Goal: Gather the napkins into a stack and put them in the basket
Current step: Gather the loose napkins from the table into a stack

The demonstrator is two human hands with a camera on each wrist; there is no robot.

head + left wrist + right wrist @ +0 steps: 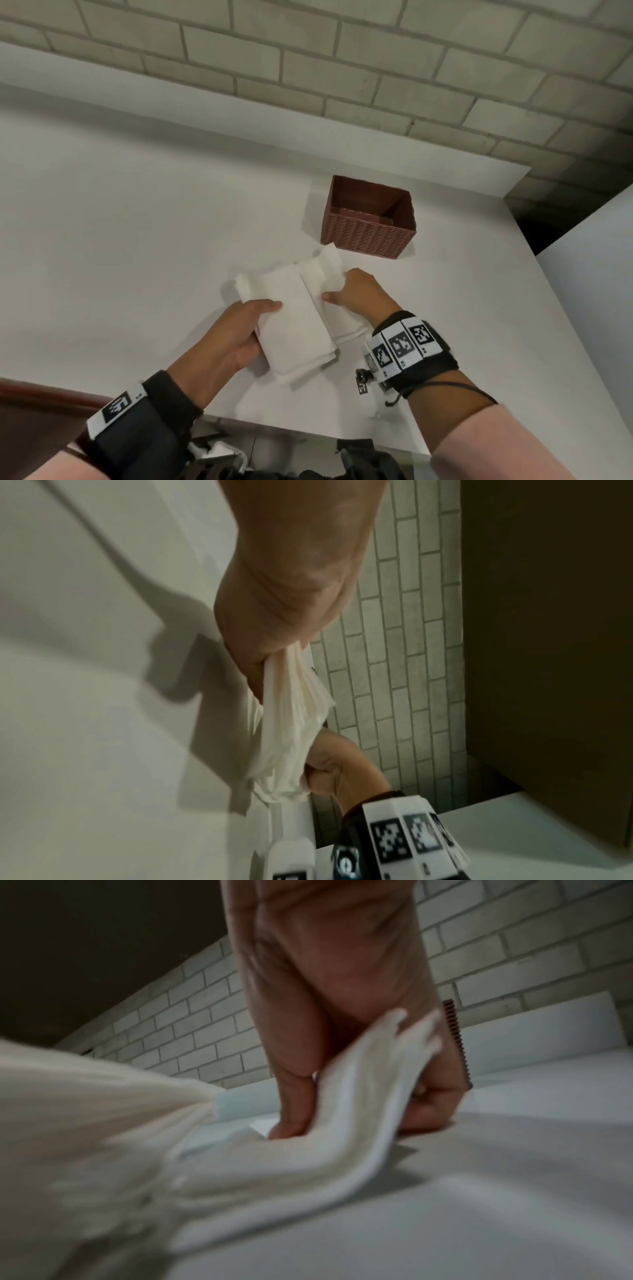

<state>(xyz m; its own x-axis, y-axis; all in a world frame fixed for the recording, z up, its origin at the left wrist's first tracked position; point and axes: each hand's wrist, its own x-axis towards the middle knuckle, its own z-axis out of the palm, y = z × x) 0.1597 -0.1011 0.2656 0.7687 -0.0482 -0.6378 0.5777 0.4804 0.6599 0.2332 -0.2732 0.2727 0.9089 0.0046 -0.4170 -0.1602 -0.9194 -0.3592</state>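
Note:
A stack of white napkins (294, 322) is held between both hands just above the white table (137, 222). My left hand (239, 329) grips the stack's left edge, thumb on top and fingers underneath. My right hand (356, 294) pinches the right part of the napkins, where a few sheets (325, 270) stick out unevenly. The left wrist view shows the bunched napkins (294, 723) between my left hand (284, 615) and right hand (339, 772). In the right wrist view, the right hand (342, 1069) curls around folded napkins (308, 1150). The brown woven basket (366, 236) stands just beyond, empty inside.
A grey brick wall (342, 68) runs behind the table. The table's right edge (520, 240) drops to a dark gap, with another white surface (589, 291) beyond it. Dark clutter (274, 459) lies below the near table edge.

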